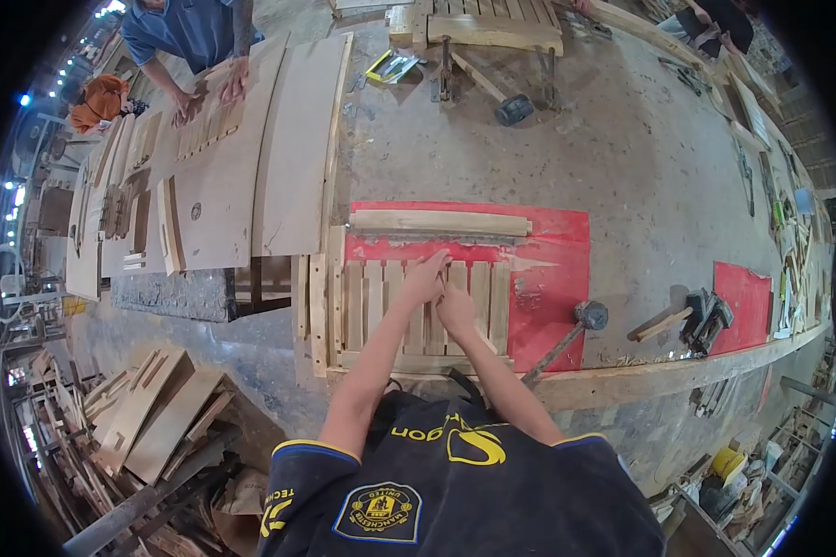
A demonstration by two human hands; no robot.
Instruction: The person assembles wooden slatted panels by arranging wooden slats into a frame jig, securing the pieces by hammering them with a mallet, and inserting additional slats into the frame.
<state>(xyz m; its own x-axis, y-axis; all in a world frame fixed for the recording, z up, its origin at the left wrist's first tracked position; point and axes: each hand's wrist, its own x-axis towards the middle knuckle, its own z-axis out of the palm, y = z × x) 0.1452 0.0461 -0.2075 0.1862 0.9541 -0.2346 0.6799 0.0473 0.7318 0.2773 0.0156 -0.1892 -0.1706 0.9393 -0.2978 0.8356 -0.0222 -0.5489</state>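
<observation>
My left hand (424,281) is closed above the upper ends of a row of wooden slats (372,306), fingers pointing away from me. Close beside it, slightly nearer to me, my right hand (455,309) is closed too. What the fingers hold, if anything, is too small or hidden to make out. The slats stand side by side, joined at the near end to a wooden rail (418,362). Beyond their far ends a loose wooden rail (437,223) lies crosswise on a red sheet (557,251). Right of the slats rests a mallet (589,317) with its handle toward me.
A metal clamp (706,321) sits at the right near a second red sheet (741,302). Another mallet (513,110) and a slatted wooden panel (492,32) are at the far side. A co-worker (190,37) handles slats on boards at left. Scrap wood (158,408) is piled lower left.
</observation>
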